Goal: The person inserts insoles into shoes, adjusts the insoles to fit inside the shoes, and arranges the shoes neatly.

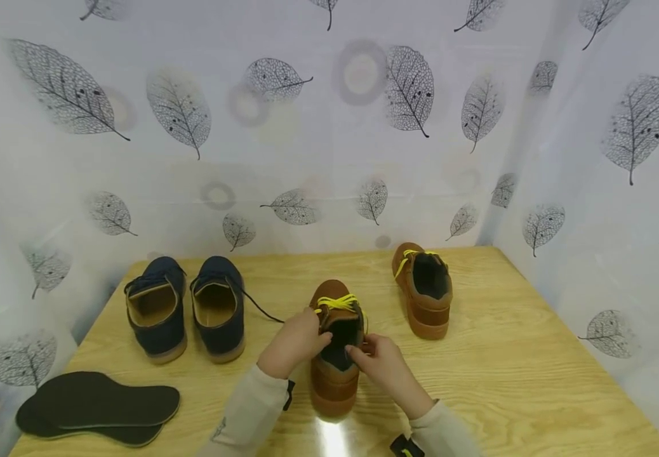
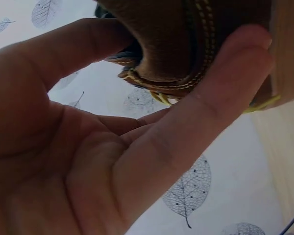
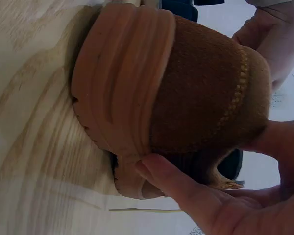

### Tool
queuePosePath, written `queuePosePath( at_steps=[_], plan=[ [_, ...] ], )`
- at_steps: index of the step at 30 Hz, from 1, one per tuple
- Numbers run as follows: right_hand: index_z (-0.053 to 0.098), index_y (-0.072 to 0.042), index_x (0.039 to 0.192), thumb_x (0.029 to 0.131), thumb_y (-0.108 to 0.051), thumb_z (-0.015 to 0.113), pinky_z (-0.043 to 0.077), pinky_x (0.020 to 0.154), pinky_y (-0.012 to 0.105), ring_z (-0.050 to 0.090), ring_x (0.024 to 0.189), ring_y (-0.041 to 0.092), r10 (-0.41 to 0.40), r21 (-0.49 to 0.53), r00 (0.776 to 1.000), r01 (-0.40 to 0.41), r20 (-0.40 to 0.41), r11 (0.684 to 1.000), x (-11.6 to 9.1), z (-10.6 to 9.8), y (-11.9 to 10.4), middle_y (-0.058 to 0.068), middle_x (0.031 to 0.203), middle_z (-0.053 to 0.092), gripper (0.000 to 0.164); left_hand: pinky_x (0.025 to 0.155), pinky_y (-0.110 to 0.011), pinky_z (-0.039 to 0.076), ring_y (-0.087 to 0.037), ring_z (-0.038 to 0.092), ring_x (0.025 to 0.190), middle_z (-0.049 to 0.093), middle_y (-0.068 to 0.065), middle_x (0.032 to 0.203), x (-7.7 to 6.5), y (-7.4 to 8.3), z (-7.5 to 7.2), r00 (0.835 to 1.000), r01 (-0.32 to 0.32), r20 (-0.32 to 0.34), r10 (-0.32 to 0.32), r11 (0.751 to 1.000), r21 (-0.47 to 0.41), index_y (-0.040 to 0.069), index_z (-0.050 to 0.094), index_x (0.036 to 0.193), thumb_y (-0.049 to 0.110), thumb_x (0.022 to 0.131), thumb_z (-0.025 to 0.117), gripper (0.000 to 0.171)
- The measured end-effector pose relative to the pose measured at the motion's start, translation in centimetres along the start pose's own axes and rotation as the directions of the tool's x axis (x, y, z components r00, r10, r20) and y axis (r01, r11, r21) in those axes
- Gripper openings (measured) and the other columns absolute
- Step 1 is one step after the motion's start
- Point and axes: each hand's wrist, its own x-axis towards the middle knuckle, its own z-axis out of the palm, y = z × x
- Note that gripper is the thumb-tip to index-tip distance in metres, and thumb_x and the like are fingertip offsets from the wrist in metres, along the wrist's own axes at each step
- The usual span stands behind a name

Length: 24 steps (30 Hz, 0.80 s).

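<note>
Brown shoe (image 1: 335, 355) stands on the table (image 1: 506, 381), long axis near-to-far, heel near. Left hand (image 1: 292, 343) pinches its left collar, right hand (image 1: 383, 365) its right; fingers (image 2: 201, 132) curled on the rim.

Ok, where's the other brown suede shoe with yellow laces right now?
In the head view the second brown suede shoe stands on the wooden table at the back right, beyond the right hand and apart from the held brown shoe.

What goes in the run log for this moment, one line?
left hand: grips brown shoe collar | right hand: grips other side | shoe: on table | second brown shoe, navy pair, insoles: untouched
</note>
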Motion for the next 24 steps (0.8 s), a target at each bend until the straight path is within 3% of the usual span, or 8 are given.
queuePosePath(
  at_steps=[5, 11, 19, 24],
  plan=[
    [0.062, 0.015, 0.103, 0.089, -0.002, 0.059, 0.054, 0.061, 0.031, 0.067, 0.076, 0.025, 0.020, 0.019, 0.999, -0.019, -0.049, 1.000, 0.2, 0.3, 0.2, 0.022, 0.090, 0.069, 0.023, 0.052, -0.029, 0.037, -0.019, 0.047, 0.058, 0.052, -0.011, 0.080, 0.5, -0.3, 0.2, 1.000, -0.027, 0.012, 0.027, 1.000, -0.005, -0.006, 0.060, 0.086, 0.006, 0.090, 0.061, 0.013],
    [0.064, 0.014, 0.101, 0.087, 0.004, 0.054, 0.049, 0.058, 0.025, 0.063, 0.072, 0.018, -0.020, -0.001, 0.998, 0.020, -0.055, 1.000, 0.6, 0.0, 0.2, 0.020, 0.085, 0.070, 0.020, 0.047, -0.026, 0.033, -0.016, 0.042, 0.051, 0.044, -0.003, 0.062, 0.9, -0.5, 0.5, 0.999, -0.050, -0.023, 0.049, 0.998, -0.049, 0.003, 0.054, 0.070, 0.000, 0.088, 0.057, 0.018],
    [0.066, 0.010, 0.095, 0.088, 0.004, 0.052, 0.045, 0.054, 0.024, 0.052, 0.059, 0.011, 0.030, -0.019, 0.997, -0.031, -0.067, 0.999, 1.7, -1.0, 0.1, 0.009, 0.071, 0.064, 0.017, 0.045, -0.024, 0.032, -0.013, 0.040, 0.047, 0.041, -0.001, 0.058, 1.5, -0.7, 0.9, 0.997, -0.021, -0.078, 0.009, 0.988, -0.151, 0.003, 0.051, 0.070, 0.003, 0.090, 0.054, 0.020],
    [0.066, 0.010, 0.094, 0.087, 0.005, 0.051, 0.047, 0.055, 0.025, 0.053, 0.059, 0.011, 0.051, -0.014, 0.994, -0.052, -0.099, 0.999, 2.5, -1.5, 0.5, 0.012, 0.073, 0.066, 0.017, 0.044, -0.025, 0.033, -0.013, 0.039, 0.047, 0.043, -0.003, 0.060, 2.4, -0.8, 1.3, 0.996, -0.008, -0.093, -0.010, 0.981, -0.192, 0.003, 0.051, 0.075, 0.004, 0.092, 0.052, 0.018]
  ],
)
